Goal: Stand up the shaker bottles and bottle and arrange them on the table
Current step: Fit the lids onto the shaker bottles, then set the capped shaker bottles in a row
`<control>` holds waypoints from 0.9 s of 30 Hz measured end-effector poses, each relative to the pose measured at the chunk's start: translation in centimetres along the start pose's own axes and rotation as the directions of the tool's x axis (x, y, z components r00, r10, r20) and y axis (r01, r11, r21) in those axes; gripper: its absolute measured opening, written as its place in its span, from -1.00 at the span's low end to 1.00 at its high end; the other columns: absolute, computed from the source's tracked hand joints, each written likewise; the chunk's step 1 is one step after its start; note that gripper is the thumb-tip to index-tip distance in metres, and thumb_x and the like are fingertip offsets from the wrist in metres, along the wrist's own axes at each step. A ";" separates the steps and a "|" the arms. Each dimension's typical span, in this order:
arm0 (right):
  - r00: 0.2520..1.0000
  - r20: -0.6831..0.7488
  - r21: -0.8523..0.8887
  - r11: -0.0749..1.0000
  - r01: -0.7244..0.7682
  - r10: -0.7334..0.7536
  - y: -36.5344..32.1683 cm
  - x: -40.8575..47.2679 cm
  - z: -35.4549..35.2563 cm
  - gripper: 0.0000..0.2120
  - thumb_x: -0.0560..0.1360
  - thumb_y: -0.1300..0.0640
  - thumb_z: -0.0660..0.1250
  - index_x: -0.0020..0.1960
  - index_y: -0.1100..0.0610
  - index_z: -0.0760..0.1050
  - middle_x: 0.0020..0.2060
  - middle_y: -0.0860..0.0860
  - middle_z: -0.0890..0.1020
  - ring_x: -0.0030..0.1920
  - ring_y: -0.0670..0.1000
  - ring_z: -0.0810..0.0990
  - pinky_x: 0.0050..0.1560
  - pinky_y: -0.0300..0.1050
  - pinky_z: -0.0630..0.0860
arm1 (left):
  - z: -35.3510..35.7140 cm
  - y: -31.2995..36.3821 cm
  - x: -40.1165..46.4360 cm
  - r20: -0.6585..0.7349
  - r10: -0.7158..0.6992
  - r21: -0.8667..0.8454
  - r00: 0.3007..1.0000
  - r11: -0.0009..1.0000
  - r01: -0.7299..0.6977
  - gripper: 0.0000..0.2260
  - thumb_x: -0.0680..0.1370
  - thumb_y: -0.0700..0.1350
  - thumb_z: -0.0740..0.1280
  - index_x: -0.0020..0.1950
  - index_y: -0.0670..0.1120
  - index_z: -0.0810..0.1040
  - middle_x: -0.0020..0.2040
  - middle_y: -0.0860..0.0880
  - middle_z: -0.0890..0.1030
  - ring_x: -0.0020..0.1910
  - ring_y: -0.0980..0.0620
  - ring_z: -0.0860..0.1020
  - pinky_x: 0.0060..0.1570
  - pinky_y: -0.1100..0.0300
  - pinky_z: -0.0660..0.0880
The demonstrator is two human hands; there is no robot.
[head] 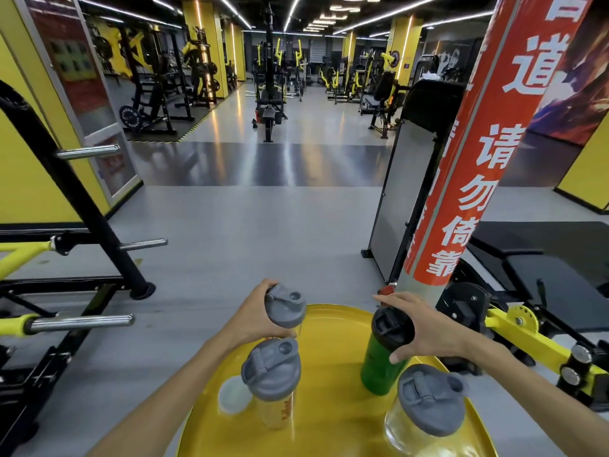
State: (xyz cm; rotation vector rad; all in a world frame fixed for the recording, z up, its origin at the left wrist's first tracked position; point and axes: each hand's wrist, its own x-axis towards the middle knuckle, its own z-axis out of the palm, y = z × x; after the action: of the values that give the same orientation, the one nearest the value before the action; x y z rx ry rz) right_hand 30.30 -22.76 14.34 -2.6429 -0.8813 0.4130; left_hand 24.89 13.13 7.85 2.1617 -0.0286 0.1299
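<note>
On the round yellow table (333, 328) four containers stand upright. The left hand (253, 319) is wrapped around the far-left shaker (284, 305) just under its grey lid, holding it at the table's far edge. The right hand (425, 328) grips the black cap of the green bottle (379, 367) from above — thumb on the near side, fingers spread over the far side. Nearer the camera, a second shaker (272, 374) with a grey lid and orange print stands free, just below the held one. A third shaker (428, 400) (clear body, grey lid) stands at the near right, just beside the green bottle. A small whitish round piece (233, 394) lies on the table beside the second shaker — what it is, I cannot tell.
</note>
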 end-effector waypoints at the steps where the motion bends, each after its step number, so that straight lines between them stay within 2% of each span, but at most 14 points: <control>1: 1.000 0.000 -0.001 1.000 -0.008 0.008 0.0 0.0 0.0 0.10 0.22 -0.23 0.62 0.58 -0.17 0.07 0.50 -0.05 0.21 0.51 0.03 0.16 0.49 0.05 0.24 | 0.4 -0.1 -0.1 -0.006 -0.006 -0.024 1.000 1.000 0.006 -0.19 0.10 0.01 0.75 0.22 0.08 0.40 0.16 0.06 0.55 0.10 0.14 0.56 -0.05 0.32 0.54; 6: 0.999 0.018 -0.027 0.999 -0.026 0.027 -0.1 -0.2 -0.2 0.07 0.25 -0.17 0.63 0.58 -0.13 0.08 0.46 -0.03 0.25 0.46 0.04 0.20 0.45 0.00 0.28 | 1.9 -0.4 -0.3 -0.016 -0.034 -0.107 0.999 0.994 0.032 -0.13 0.06 0.09 0.75 0.25 0.09 0.38 0.19 0.06 0.53 0.15 0.12 0.56 0.07 0.18 0.57; 10: 1.000 0.019 -0.032 0.999 -0.020 0.020 0.1 -0.2 -0.2 0.03 0.26 -0.14 0.63 0.56 -0.12 0.13 0.40 -0.04 0.29 0.41 0.02 0.24 0.41 -0.05 0.33 | 1.6 -0.7 0.0 0.107 -0.022 -0.068 0.994 0.997 0.030 -0.07 0.08 0.19 0.72 0.31 0.15 0.31 0.29 0.02 0.45 0.24 0.08 0.52 0.21 0.06 0.57; 15: 0.999 0.052 -0.077 0.997 0.014 -0.010 0.4 -0.1 -0.4 0.02 0.28 -0.11 0.63 0.57 -0.11 0.12 0.40 -0.03 0.29 0.39 0.03 0.25 0.40 -0.05 0.35 | 0.3 -0.5 0.0 0.286 0.013 -0.023 0.958 1.000 -0.007 -0.20 0.32 -0.07 0.67 0.37 0.13 0.24 0.33 0.01 0.39 0.30 0.08 0.48 0.23 0.11 0.56; 20: 0.998 0.048 -0.077 0.996 0.039 -0.035 0.8 0.0 -0.6 -0.04 0.26 -0.07 0.63 0.52 -0.12 0.19 0.33 -0.03 0.33 0.33 0.03 0.31 0.31 -0.09 0.44 | -1.3 -0.8 0.0 0.391 0.018 -0.042 0.920 0.999 -0.002 -0.23 0.41 -0.25 0.57 0.45 0.14 0.23 0.40 0.05 0.36 0.37 0.10 0.45 0.23 0.17 0.56; 24: 0.999 0.012 -0.032 0.999 0.043 -0.042 1.0 0.2 -0.9 -0.08 0.19 -0.09 0.65 0.45 -0.10 0.31 0.25 -0.04 0.39 0.25 0.00 0.40 0.24 -0.11 0.51 | -2.6 -0.4 0.7 0.437 0.010 -0.028 0.899 1.000 0.003 -0.18 0.39 -0.24 0.58 0.50 0.17 0.27 0.44 0.10 0.38 0.42 0.10 0.40 0.30 0.18 0.51; 27: 0.999 -0.035 0.003 0.999 0.041 -0.041 0.9 0.2 -0.9 -0.11 0.13 -0.11 0.66 0.39 -0.10 0.37 0.21 -0.04 0.44 0.20 0.00 0.46 0.19 -0.10 0.56 | -3.0 0.4 1.3 0.454 0.033 0.004 0.890 0.999 -0.040 -0.15 0.36 -0.21 0.61 0.52 0.20 0.29 0.42 0.16 0.40 0.38 0.18 0.43 0.28 0.25 0.50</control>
State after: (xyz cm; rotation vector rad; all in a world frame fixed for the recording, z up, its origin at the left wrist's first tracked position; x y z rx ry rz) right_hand 31.27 -23.45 14.76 -2.6152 -0.9217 0.3572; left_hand 25.94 15.41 9.92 2.1611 -0.3392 -0.3597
